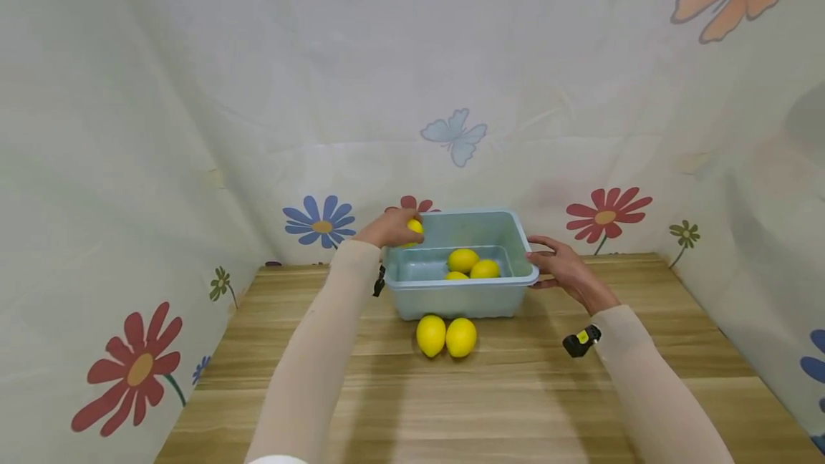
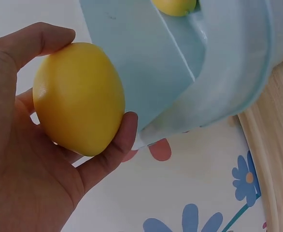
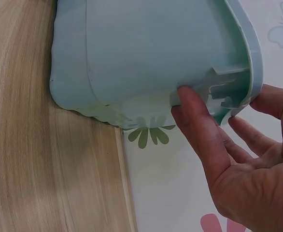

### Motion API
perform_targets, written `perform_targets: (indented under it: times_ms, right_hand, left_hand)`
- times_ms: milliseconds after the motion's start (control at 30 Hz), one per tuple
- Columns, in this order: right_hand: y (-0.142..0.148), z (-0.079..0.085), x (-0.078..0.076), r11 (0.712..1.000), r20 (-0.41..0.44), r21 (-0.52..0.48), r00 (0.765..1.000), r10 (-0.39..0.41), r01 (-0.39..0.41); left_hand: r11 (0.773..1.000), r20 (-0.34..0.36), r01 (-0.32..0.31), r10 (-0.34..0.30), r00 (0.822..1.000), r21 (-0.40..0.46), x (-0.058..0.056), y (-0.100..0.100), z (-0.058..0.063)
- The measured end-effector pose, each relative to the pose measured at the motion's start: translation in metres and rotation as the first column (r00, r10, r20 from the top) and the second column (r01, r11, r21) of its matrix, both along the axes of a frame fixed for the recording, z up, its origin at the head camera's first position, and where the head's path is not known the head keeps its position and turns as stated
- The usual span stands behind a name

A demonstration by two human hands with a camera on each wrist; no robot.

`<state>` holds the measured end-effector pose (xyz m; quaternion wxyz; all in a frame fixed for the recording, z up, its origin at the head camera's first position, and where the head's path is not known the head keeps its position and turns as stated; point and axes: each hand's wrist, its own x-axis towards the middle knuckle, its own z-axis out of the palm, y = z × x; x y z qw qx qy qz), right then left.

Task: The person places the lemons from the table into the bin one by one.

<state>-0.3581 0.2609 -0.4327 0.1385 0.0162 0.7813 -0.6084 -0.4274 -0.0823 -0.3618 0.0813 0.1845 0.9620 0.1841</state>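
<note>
A yellow lemon is held between the thumb and fingers of my left hand, above the left side of a light blue plastic basin. My right hand grips the basin's right rim, with fingers against the outer wall in the right wrist view. Inside the basin lie several things: lemons, grouped right of the middle on its floor. Two more lemons, one on the left and one on the right, sit side by side on the table before the basin.
The wood-grain table ends at a pale cloth backdrop printed with flowers and butterflies, which hangs behind and on both sides. A dark strap device is worn on the right wrist.
</note>
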Motion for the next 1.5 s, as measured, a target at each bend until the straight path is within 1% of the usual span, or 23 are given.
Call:
perform_targets:
  times_ms: [100,267,400,533,700,767,1000,1100,1200,1267,1367,1467,1500]
  right_hand:
    - [-0.001,0.001,0.0,1.0,0.0,0.006,1.0,0.0,0.0]
    - [-0.002,0.001,-0.002,1.0,-0.003,0.009,1.0,0.002,-0.002]
    - [-0.004,0.0,-0.004,1.0,-0.004,0.001,1.0,0.011,-0.011]
    - [-0.006,0.0,-0.005,1.0,-0.002,0.004,1.0,0.008,-0.008]
    - [-0.008,0.001,-0.005,1.0,0.008,-0.003,1.0,0.006,-0.006]
    - [-0.008,0.002,-0.004,1.0,0.004,0.0,1.0,0.016,-0.016]
    - [-0.007,0.001,-0.004,1.0,0.006,0.009,1.0,0.001,-0.001]
    - [-0.005,-0.001,-0.005,1.0,0.002,0.017,1.0,0.004,-0.004]
    - [-0.003,-0.003,-0.005,1.0,0.0,0.02,1.0,0.002,-0.002]
    - [-0.001,-0.003,-0.005,1.0,0.002,0.016,1.0,-0.001,0.001]
    - [0.0,-0.004,-0.005,1.0,0.001,0.012,1.0,0.002,-0.002]
    - [0.0,-0.002,-0.003,1.0,-0.003,0.017,1.0,-0.001,0.002]
    - [0.001,-0.001,-0.003,1.0,-0.005,0.019,1.0,-0.001,0.001]
  left_hand:
    - [0.999,0.053,-0.028,0.029,0.998,-0.018,-0.002,0.003,0.0]
    - [0.999,0.14,-0.049,0.052,0.989,-0.023,-0.003,0.009,0.003]
    - [0.996,0.164,-0.072,0.079,0.983,-0.044,-0.004,0.011,0.007]
    - [0.996,0.163,-0.062,0.073,0.984,-0.07,-0.003,0.012,0.008]
    - [0.995,0.15,-0.053,0.065,0.987,-0.083,-0.003,0.012,0.008]
    - [0.995,0.149,-0.058,0.069,0.986,-0.079,-0.004,0.011,0.007]
    - [0.998,0.121,-0.047,0.052,0.991,-0.04,-0.004,0.012,0.006]
    - [0.998,0.102,-0.023,0.029,0.994,-0.052,-0.004,0.013,0.005]
    - [0.997,0.067,0.016,-0.011,0.998,-0.075,-0.003,0.014,0.005]
    - [0.997,0.046,0.037,-0.034,0.998,-0.068,-0.001,0.014,0.006]
    - [0.997,0.011,0.069,-0.069,0.998,-0.045,0.004,0.015,0.008]
    - [0.994,-0.029,0.104,-0.104,0.994,-0.017,0.012,0.013,0.009]
    - [0.993,-0.053,0.118,-0.119,0.991,-0.022,0.015,0.013,0.009]
